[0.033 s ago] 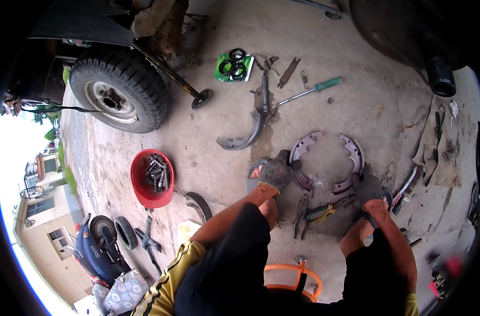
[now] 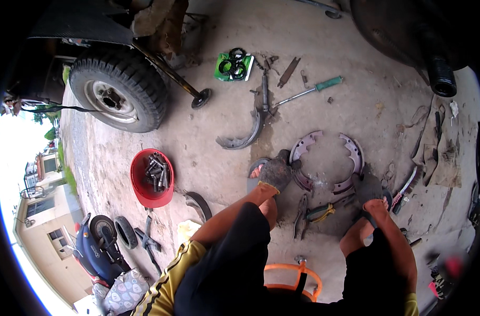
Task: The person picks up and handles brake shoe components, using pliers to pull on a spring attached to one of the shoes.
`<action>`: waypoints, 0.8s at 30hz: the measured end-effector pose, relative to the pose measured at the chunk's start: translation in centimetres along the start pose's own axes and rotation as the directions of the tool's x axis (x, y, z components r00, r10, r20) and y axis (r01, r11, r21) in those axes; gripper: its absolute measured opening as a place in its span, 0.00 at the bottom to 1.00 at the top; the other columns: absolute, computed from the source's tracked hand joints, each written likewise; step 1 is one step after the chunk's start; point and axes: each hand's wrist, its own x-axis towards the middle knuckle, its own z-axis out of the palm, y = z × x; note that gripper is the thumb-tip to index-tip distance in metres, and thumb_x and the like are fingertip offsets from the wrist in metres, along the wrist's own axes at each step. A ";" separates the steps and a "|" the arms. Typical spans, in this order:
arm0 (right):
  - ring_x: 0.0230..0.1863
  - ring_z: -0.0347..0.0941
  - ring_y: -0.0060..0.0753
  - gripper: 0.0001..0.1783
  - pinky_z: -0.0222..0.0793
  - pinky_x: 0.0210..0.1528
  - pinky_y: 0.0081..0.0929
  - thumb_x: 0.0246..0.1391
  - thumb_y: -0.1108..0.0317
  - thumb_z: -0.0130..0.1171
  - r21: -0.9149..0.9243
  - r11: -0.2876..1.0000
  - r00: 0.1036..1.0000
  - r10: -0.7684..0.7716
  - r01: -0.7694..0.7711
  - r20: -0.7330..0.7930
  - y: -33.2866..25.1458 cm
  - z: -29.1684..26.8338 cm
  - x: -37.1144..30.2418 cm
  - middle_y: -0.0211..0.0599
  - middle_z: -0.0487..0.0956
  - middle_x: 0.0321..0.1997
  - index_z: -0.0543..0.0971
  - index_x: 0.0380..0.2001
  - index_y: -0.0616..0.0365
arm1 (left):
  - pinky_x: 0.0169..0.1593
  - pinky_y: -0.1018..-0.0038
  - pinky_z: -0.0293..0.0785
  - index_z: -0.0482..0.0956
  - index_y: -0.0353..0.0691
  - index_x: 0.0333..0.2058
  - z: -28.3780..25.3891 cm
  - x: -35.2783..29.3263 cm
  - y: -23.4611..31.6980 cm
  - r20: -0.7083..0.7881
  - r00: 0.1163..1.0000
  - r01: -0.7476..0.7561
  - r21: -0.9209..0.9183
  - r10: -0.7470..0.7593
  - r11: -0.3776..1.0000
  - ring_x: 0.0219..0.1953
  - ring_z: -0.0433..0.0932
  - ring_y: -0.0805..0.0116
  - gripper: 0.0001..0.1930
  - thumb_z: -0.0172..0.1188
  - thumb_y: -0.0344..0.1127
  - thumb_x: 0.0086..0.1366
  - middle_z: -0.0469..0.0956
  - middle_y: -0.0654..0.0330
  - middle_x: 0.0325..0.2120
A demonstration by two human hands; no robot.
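Two curved brake shoes lie on the ground in front of me, the left brake shoe (image 2: 301,150) and the right brake shoe (image 2: 354,152), facing each other like a broken ring. My left hand (image 2: 275,174), in a dark glove, closes on the outer edge of the left shoe. Also gloved, my right hand (image 2: 367,188) grips the right shoe near its lower end; its fingertips are partly hidden. Between my feet lie dark pliers (image 2: 301,217) and a yellow-handled pair of pliers (image 2: 321,212).
Farther off are another brake shoe (image 2: 245,141), a green-handled screwdriver (image 2: 328,84) and black rings (image 2: 233,67) on green packaging. At left sit a red helmet (image 2: 161,202) holding sockets and a truck wheel (image 2: 119,95). A brush (image 2: 408,184) lies at right.
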 end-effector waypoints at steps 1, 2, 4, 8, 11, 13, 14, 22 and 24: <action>0.42 0.77 0.66 0.27 0.72 0.45 0.54 0.57 0.53 0.58 -0.013 1.000 0.999 0.006 -0.005 0.035 -0.1 0.0 0.0 0.58 0.82 0.38 0.72 0.54 0.59 | 0.45 0.48 0.72 0.72 0.39 0.47 0.0 -0.1 0.0 0.006 1.000 -0.002 -0.006 0.002 1.000 0.40 0.80 0.36 0.27 0.55 0.59 0.65 0.81 0.41 0.35; 0.42 0.77 0.66 0.27 0.72 0.45 0.54 0.57 0.53 0.58 -0.024 1.000 0.999 0.012 -0.011 0.039 -0.1 0.0 0.1 0.58 0.82 0.38 0.72 0.54 0.59 | 0.44 0.49 0.72 0.72 0.39 0.47 0.1 0.0 0.0 0.011 1.000 -0.004 -0.013 0.004 1.000 0.40 0.80 0.36 0.27 0.55 0.59 0.65 0.81 0.41 0.35; 0.42 0.77 0.65 0.28 0.72 0.45 0.54 0.57 0.53 0.57 -0.049 0.999 0.999 0.024 -0.022 0.038 -0.2 -0.1 0.2 0.58 0.82 0.38 0.71 0.55 0.59 | 0.44 0.49 0.73 0.72 0.40 0.47 0.3 0.2 -0.2 -0.002 1.000 -0.020 0.000 0.020 1.000 0.40 0.80 0.36 0.27 0.55 0.59 0.65 0.81 0.41 0.35; 0.42 0.78 0.65 0.30 0.72 0.45 0.53 0.57 0.54 0.56 -0.034 0.999 0.999 0.017 -0.015 0.034 -0.4 0.0 0.1 0.58 0.82 0.38 0.70 0.58 0.59 | 0.44 0.49 0.73 0.72 0.40 0.47 0.8 0.5 -1.1 -0.022 1.000 -0.015 0.032 0.016 0.999 0.41 0.80 0.37 0.27 0.55 0.59 0.65 0.82 0.42 0.36; 0.41 0.78 0.64 0.32 0.72 0.44 0.53 0.57 0.54 0.56 -0.035 0.999 0.999 0.000 0.001 0.034 -0.3 0.1 0.1 0.58 0.82 0.38 0.68 0.61 0.59 | 0.44 0.49 0.73 0.72 0.41 0.48 1.1 0.9 -1.6 0.007 1.000 -0.019 -0.001 0.019 1.000 0.40 0.80 0.38 0.27 0.55 0.59 0.65 0.82 0.43 0.36; 0.41 0.78 0.64 0.32 0.72 0.44 0.53 0.58 0.53 0.56 -0.069 0.997 0.999 0.026 -0.023 0.041 -0.2 0.2 0.1 0.58 0.82 0.37 0.67 0.61 0.59 | 0.44 0.49 0.73 0.72 0.42 0.48 1.2 0.9 -1.7 -0.007 0.998 -0.064 -0.049 0.064 0.997 0.40 0.81 0.39 0.26 0.55 0.59 0.64 0.82 0.43 0.36; 0.41 0.78 0.64 0.32 0.72 0.43 0.53 0.58 0.53 0.56 -0.049 0.999 0.999 0.007 -0.005 0.040 -0.1 0.3 0.2 0.57 0.82 0.37 0.68 0.61 0.60 | 0.44 0.49 0.73 0.72 0.42 0.48 1.2 1.0 -1.7 -0.014 0.999 -0.040 -0.034 0.039 0.999 0.40 0.81 0.39 0.26 0.55 0.59 0.64 0.82 0.43 0.36; 0.41 0.78 0.64 0.31 0.72 0.43 0.52 0.58 0.52 0.57 -0.031 1.000 1.000 0.002 -0.002 0.020 0.2 0.2 0.1 0.57 0.82 0.36 0.69 0.59 0.60 | 0.43 0.49 0.73 0.72 0.42 0.47 2.1 1.2 -2.1 -0.032 0.998 -0.056 -0.030 0.055 0.998 0.40 0.81 0.38 0.26 0.55 0.59 0.64 0.82 0.43 0.35; 0.40 0.78 0.63 0.32 0.72 0.43 0.52 0.57 0.52 0.57 -0.042 0.999 0.999 -0.007 0.008 0.046 0.2 0.2 0.2 0.57 0.82 0.36 0.70 0.59 0.61 | 0.43 0.49 0.73 0.72 0.42 0.46 2.7 1.6 -2.6 -0.014 0.999 -0.041 0.032 0.042 0.999 0.40 0.81 0.38 0.26 0.54 0.60 0.64 0.82 0.43 0.35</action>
